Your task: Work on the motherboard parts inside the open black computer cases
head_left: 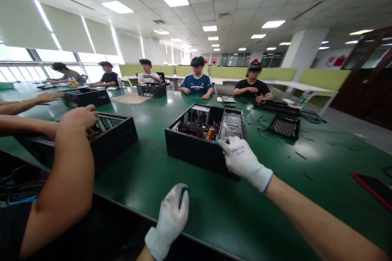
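An opened black computer case (196, 151) lies on the green table, with a fan unit (199, 115), wires and a metal drive cage (232, 124) showing inside. My right hand (240, 159), in a white glove, rests at the case's near right edge, its fingers curled over the rim by the cage. Near the table's front edge is my left hand (173, 210), also gloved, apart from the case. Its fingers are curled in, thumb against them, and whether anything is inside cannot be made out.
At the left, a person's bare arms (73, 151) reach into another black case (118, 138). A black tray (284, 126) and cables (312, 117) lie at the right, near a red-edged black item (375, 189). Several people sit across the table (306, 212).
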